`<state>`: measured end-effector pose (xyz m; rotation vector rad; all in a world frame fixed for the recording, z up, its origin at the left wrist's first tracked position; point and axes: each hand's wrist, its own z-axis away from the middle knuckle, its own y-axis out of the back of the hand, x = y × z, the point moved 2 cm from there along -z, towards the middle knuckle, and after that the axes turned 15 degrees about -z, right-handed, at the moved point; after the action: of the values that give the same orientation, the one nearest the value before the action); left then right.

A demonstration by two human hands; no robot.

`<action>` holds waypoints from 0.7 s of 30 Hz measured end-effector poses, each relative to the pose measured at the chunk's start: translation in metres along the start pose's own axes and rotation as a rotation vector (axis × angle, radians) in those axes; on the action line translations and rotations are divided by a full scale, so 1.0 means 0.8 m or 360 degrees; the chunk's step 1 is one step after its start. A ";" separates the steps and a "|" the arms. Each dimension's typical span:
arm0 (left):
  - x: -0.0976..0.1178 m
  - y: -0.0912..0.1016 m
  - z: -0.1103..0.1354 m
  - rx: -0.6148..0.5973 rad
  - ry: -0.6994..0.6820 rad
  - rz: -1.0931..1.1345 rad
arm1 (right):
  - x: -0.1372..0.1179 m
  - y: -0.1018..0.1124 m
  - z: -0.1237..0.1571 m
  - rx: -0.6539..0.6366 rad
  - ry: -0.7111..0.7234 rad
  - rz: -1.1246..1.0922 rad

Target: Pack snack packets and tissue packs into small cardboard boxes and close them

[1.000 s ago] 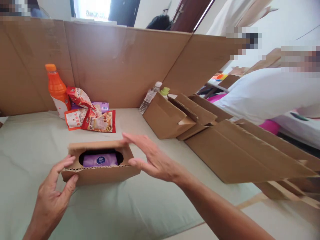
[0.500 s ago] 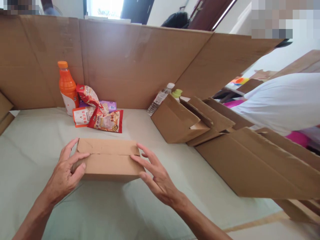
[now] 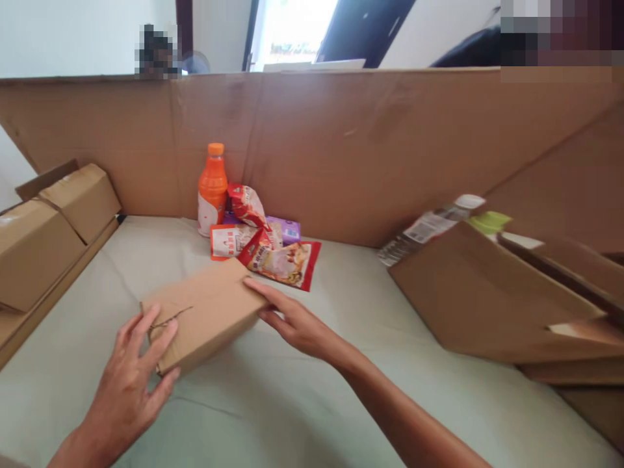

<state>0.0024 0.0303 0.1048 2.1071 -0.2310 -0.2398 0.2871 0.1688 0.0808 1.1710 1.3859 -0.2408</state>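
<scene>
Between my two hands is a closed brown cardboard box point(image 3: 209, 309), tilted and turned so its right end points away from me. My left hand point(image 3: 134, 370) grips the near left end, fingers on top and thumb at the lower front corner. At the other end my right hand point(image 3: 292, 322) holds the box, its index finger along the top edge and part of the hand hidden. Just behind the box lie a red snack packet point(image 3: 285, 260), an orange-and-white pouch point(image 3: 227, 242), another red packet point(image 3: 247, 207) and a purple pack point(image 3: 291, 230).
An orange bottle point(image 3: 213, 185) stands against the cardboard wall point(image 3: 341, 149). Cardboard boxes point(image 3: 53, 227) line the left side. On the right, a clear bottle point(image 3: 429, 224) leans beside an open carton point(image 3: 487, 292). A pale green cloth point(image 3: 341, 403) covers the surface.
The box has swung, its right end going away from me and its left end nearer, with both hands following. My view has turned left, showing more boxes on that side.
</scene>
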 end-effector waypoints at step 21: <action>-0.265 -0.131 -0.180 0.0046 0.1225 -0.0492 | 0.018 -0.254 -0.453 -0.0061 -0.0210 0.0036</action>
<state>-0.1571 0.2565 0.1060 2.0992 0.5492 0.4007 -0.0857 0.3509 0.0533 1.1187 1.2561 -0.2692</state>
